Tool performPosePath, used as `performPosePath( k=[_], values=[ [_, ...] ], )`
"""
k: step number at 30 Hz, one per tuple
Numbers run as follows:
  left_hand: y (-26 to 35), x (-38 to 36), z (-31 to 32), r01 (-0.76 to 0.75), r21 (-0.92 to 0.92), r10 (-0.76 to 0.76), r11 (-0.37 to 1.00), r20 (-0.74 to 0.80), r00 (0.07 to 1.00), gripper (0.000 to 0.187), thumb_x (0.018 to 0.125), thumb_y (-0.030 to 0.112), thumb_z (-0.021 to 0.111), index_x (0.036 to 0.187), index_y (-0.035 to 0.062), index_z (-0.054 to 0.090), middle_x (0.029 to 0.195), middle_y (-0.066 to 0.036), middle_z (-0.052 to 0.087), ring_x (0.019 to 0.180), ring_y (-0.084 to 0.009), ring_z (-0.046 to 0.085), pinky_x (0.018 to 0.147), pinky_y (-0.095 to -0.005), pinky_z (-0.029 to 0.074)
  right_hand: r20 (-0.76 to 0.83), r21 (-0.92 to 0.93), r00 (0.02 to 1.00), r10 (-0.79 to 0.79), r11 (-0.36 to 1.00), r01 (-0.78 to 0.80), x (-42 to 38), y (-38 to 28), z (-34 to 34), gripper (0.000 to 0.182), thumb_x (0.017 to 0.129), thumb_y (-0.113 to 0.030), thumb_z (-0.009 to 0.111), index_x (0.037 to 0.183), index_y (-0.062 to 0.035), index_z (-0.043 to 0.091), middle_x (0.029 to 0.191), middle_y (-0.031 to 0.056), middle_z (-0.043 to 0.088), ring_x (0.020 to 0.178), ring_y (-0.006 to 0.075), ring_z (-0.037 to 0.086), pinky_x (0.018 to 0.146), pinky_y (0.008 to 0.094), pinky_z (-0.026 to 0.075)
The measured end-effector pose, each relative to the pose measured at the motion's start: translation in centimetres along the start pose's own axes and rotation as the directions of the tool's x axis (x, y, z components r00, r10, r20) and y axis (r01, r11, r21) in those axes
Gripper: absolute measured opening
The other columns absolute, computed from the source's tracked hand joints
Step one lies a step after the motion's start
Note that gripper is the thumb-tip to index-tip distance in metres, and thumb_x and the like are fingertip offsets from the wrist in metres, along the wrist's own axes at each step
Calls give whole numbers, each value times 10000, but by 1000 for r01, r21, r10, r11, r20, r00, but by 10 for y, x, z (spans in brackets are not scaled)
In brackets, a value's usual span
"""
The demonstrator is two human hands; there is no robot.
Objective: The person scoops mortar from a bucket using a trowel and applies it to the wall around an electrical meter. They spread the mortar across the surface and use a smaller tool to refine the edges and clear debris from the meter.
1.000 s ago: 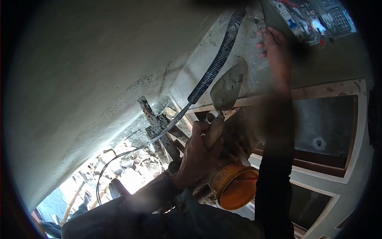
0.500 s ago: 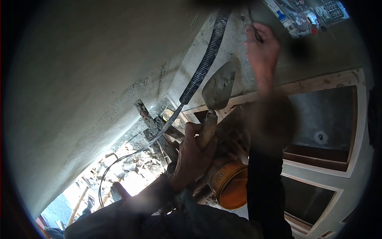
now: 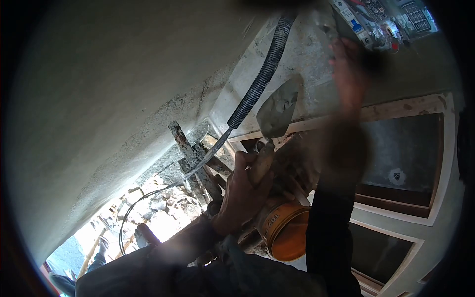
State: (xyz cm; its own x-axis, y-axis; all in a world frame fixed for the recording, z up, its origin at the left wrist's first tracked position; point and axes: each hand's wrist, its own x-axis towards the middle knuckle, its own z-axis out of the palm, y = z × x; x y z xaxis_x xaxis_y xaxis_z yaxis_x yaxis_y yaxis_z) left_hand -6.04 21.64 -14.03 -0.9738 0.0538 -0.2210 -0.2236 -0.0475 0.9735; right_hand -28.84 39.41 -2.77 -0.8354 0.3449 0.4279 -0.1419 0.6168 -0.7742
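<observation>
My left hand (image 3: 242, 200) is wrapped round the wooden handle of a trowel (image 3: 278, 111). Its broad grey blade points up the view, with a little wet-looking plaster on it. Higher up and to the right, my right hand (image 3: 350, 74) is closed on a thin tool (image 3: 340, 24), blurred by motion, whose exact kind I cannot make out. That hand is close to the wall, just left of an electrical box (image 3: 363, 27) with breakers and loose wiring. A dark blurred spot on the lens hides part of my right wrist.
A black corrugated conduit (image 3: 262, 74) hangs down the left, with cables (image 3: 215, 147) leaving its lower end. An orange-lined bucket (image 3: 289, 235) is below my hands. Wooden pieces (image 3: 185, 143) stand near rubble (image 3: 163, 210). White-framed openings (image 3: 448, 163) are at the right.
My right hand has moved right and slightly down, nearer the electrical box, with its tool. The trowel in my left hand has shifted slightly right in the view.
</observation>
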Motion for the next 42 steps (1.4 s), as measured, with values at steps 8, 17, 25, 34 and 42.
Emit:
performPosePath(
  k=[8,17,25,34,42],
  values=[
    [4,2,-2,-106,41,108,994,-40,993,387,910,151,731,1174,47,468,991,-189,652,873,-262,691,753,-408,539,-39,-106,999,23,994,-27,-90,17,-109,280,923,-178,750,1130,1,691,960,50,738,744,91,644,630,262,531],
    [8,6,3,-126,36,129,991,-65,990,412,894,144,742,1192,48,473,1003,-190,639,870,-293,686,760,-415,534,240,-519,902,-360,737,432,-166,13,-98,240,871,-105,752,1101,-120,689,978,82,708,868,272,712,741,364,562],
    [-5,-3,9,-203,151,214,967,-56,975,449,899,144,743,1230,37,460,1004,-217,664,913,-332,706,772,-433,546,127,-494,941,-312,803,333,-165,26,-72,219,894,-90,739,1104,-99,677,988,93,703,870,252,707,741,355,554],
    [-13,-14,15,-85,21,86,996,-56,995,446,900,149,747,1226,42,462,1004,-215,659,926,-326,707,776,-433,549,-48,122,997,-65,990,71,-78,53,11,226,913,-104,757,1103,-25,661,1003,42,696,858,101,615,720,267,513],
    [-13,-8,8,2,91,6,996,-90,996,424,897,141,742,1212,34,477,1014,-194,651,912,-303,692,793,-430,543,18,269,985,174,948,-172,-25,36,37,251,911,-150,732,1083,23,675,890,71,715,804,108,654,595,251,520]
  ],
)
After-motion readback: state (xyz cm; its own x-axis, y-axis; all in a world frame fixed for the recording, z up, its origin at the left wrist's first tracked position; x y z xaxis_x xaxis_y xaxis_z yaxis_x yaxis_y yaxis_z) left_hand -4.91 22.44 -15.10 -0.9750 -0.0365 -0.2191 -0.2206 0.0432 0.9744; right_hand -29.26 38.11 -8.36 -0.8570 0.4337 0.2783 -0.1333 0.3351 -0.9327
